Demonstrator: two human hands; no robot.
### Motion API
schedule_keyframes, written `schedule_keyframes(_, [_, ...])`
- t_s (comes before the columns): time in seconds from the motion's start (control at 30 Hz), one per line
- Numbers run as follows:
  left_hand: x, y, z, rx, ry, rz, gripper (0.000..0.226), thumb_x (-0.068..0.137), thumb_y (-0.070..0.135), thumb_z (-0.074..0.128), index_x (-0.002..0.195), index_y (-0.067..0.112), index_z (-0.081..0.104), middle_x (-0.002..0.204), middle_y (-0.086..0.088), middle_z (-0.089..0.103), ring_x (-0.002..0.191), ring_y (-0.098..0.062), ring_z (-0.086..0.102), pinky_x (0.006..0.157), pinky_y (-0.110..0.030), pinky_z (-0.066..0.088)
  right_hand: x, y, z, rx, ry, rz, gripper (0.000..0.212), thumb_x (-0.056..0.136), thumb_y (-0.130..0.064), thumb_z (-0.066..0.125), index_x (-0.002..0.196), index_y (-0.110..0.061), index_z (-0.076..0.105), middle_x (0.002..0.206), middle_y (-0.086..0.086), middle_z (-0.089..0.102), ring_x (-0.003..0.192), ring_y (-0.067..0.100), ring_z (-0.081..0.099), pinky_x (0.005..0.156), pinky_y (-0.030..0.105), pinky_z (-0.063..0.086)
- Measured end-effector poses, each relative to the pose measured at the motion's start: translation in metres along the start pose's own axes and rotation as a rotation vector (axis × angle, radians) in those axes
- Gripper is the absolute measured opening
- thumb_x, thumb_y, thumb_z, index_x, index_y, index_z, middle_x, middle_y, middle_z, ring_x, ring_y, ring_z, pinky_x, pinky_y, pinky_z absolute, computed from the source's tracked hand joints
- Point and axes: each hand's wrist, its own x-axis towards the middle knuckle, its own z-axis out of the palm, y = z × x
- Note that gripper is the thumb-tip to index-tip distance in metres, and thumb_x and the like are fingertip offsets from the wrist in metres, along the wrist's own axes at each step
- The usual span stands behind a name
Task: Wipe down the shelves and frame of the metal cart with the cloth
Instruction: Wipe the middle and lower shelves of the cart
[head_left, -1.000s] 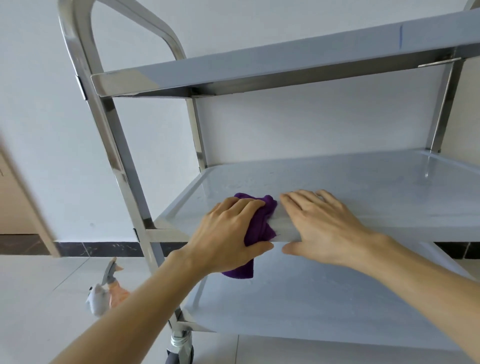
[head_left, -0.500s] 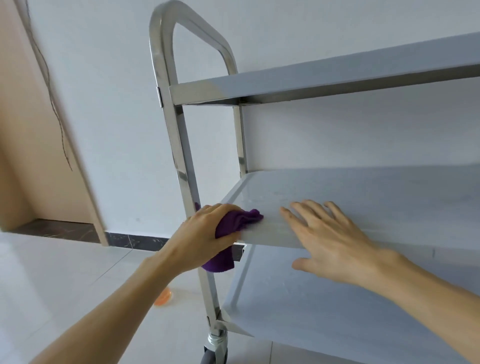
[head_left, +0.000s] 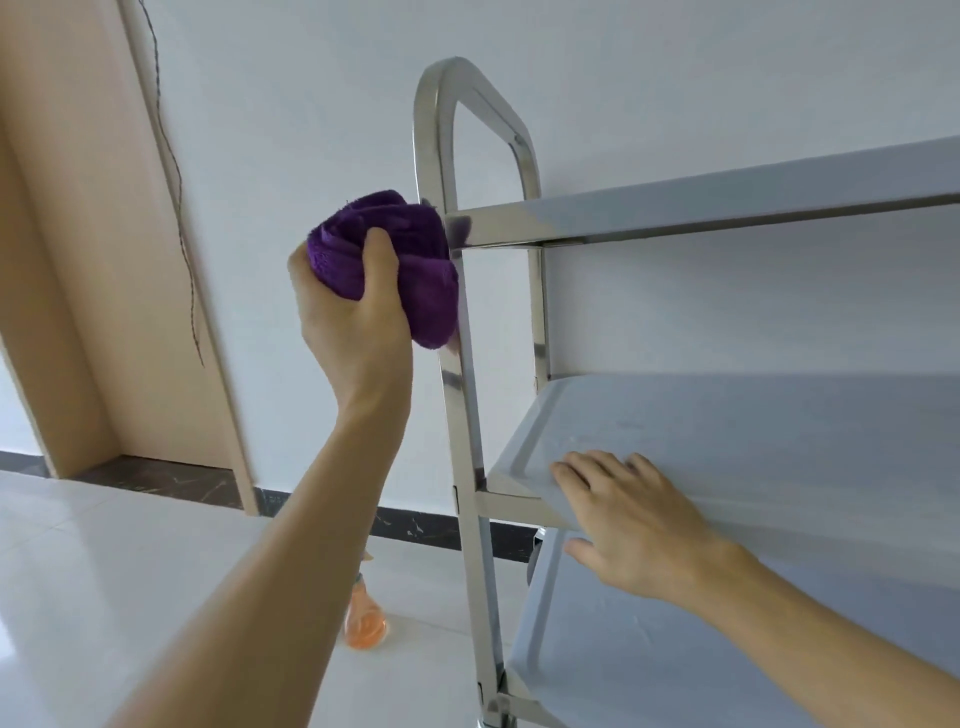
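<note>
We note a white wall (head_left: 311, 104) filling the background, with a beige door frame (head_left: 78, 260) at the left and a thin dark cord (head_left: 179, 208) hanging along it. A glossy white tiled floor (head_left: 104, 561) runs below, edged by a dark skirting strip (head_left: 156, 478).

The metal cart (head_left: 727, 467) occupies the right half of the view. We record three shelves: the top shelf (head_left: 727, 202), the middle shelf (head_left: 753, 441) and the bottom shelf (head_left: 649, 649). The near upright post (head_left: 462, 415) rises to a rounded handle loop (head_left: 467, 78) above the top shelf. A caster shows partly at the foot of the post, cut by the lower edge.

The left hand (head_left: 353, 312) is raised beside the post, fingers and thumb curled firmly round the bunched purple cloth (head_left: 395, 254). The cloth touches the outer face of the post just at and below the corner of the top shelf.

The right hand (head_left: 639, 525) lies flat with straight, spread fingers on the front lip of the middle shelf, near its left corner; it holds nothing, the thumb hanging below the lip.

A small bottle of orange liquid (head_left: 366, 618) stands on the floor, partly hidden behind the left forearm.
</note>
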Motion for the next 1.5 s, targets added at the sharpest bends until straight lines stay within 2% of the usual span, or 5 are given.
schedule_keyframes(0.33, [-0.049, -0.065, 0.019, 0.377, -0.181, 0.115, 0.077, 0.081, 0.036, 0.068, 0.147, 0.03, 0.028, 0.129, 0.019, 0.042, 0.102, 0.029, 0.039, 0.079, -0.009, 0.034, -0.003, 0.003, 0.009, -0.017, 0.046, -0.009, 0.058, 0.095, -0.045, 0.049, 0.142, -0.017, 0.03, 0.146, 0.0, 0.038, 0.136, 0.025, 0.036, 0.106, 0.041, 0.034])
schedule_keyframes(0.53, [-0.107, -0.102, -0.028, 0.425, -0.198, -0.099, 0.064, 0.081, 0.037, 0.066, 0.136, 0.044, 0.034, 0.127, 0.022, 0.052, 0.108, -0.001, 0.056, 0.092, -0.042, 0.053, -0.003, 0.002, 0.01, -0.041, 0.048, -0.009, 0.06, 0.097, -0.042, 0.046, 0.147, -0.015, 0.027, 0.152, 0.005, 0.035, 0.139, 0.027, 0.034, 0.108, 0.044, 0.033])
schedule_keyframes(0.8, [-0.025, -0.044, 0.026, 0.349, -0.177, -0.053, 0.056, 0.075, 0.035, 0.067, 0.126, 0.029, 0.045, 0.104, 0.008, 0.062, 0.089, -0.009, 0.062, 0.079, -0.035, 0.056, -0.002, 0.002, 0.011, -0.048, 0.051, -0.012, 0.055, 0.097, -0.041, 0.047, 0.142, -0.013, 0.032, 0.145, 0.005, 0.042, 0.132, 0.028, 0.041, 0.102, 0.044, 0.037])
schedule_keyframes(1.17, [-0.082, -0.087, -0.031, 0.535, -0.377, -0.096, 0.067, 0.082, 0.032, 0.064, 0.139, 0.037, 0.029, 0.126, 0.006, 0.052, 0.102, -0.016, 0.059, 0.085, -0.049, 0.055, -0.002, 0.002, 0.003, -0.017, 0.007, -0.014, 0.062, 0.098, -0.043, 0.044, 0.148, -0.013, 0.025, 0.154, 0.005, 0.033, 0.14, 0.028, 0.032, 0.11, 0.045, 0.031])
schedule_keyframes(1.5, [-0.048, -0.036, -0.064, 0.706, -0.617, -0.026, 0.045, 0.082, 0.026, 0.072, 0.116, 0.041, 0.047, 0.087, 0.017, 0.065, 0.078, 0.003, 0.064, 0.05, -0.012, 0.048, -0.016, 0.039, -0.022, 0.34, -0.117, -0.025, 0.084, 0.086, -0.072, 0.051, 0.153, -0.029, 0.026, 0.157, -0.014, 0.029, 0.144, 0.008, 0.02, 0.118, 0.03, 0.016])
